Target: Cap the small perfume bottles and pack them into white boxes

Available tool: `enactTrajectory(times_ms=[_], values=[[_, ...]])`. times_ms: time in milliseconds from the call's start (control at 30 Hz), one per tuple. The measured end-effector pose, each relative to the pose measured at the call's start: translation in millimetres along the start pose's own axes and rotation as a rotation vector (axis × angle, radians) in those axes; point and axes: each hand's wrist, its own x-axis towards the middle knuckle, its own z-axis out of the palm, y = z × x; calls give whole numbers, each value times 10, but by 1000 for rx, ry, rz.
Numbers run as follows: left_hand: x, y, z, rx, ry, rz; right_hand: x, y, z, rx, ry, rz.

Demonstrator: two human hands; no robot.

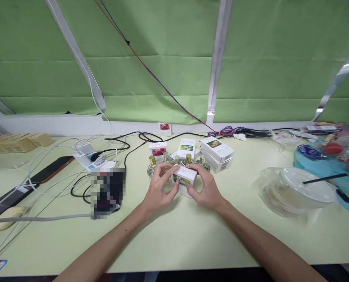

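Observation:
Between my two hands is a small white box [187, 173] with a green flower picture on its front. My left hand [160, 187] grips its left side, thumb in front and fingers on top. My right hand [205, 187] curls round its right side the same way. Part of another white piece shows under the box. Just behind stand several glass perfume bottles with gold or silver caps, such as a gold-capped bottle [152, 164]; my fingers partly hide them. Farther back are a box with a red picture [158, 149], a flat green-pictured box [187, 147] and stacked white boxes [217, 150].
Left lie a power strip [89, 156], loose cables, phones [49, 170] and a pale computer mouse [8, 217]. At right sit a lidded round container [306, 188] in a clear bag and a blue plastic bag [306, 158]. Bundled cables [250, 132] run along the back edge.

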Motion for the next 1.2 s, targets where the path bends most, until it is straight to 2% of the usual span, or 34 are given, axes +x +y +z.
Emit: enactTrajectory(times_ms=[333, 700, 867, 1067, 1200], values=[[-25, -37, 35, -104, -142, -81, 7, 8, -40, 24, 2, -4], [-8, -29, 31, -68, -106, -72, 26, -30, -82, 12, 9, -11], [-19, -70, 16, 6, -74, -20, 28, -18, -68, 16, 47, -40], [1, -41, -16, 90, -15, 104, 24, 19, -45, 20, 86, -76], [17, -37, -45, 124, 43, 128, 18, 29, -39, 40, 99, -61]])
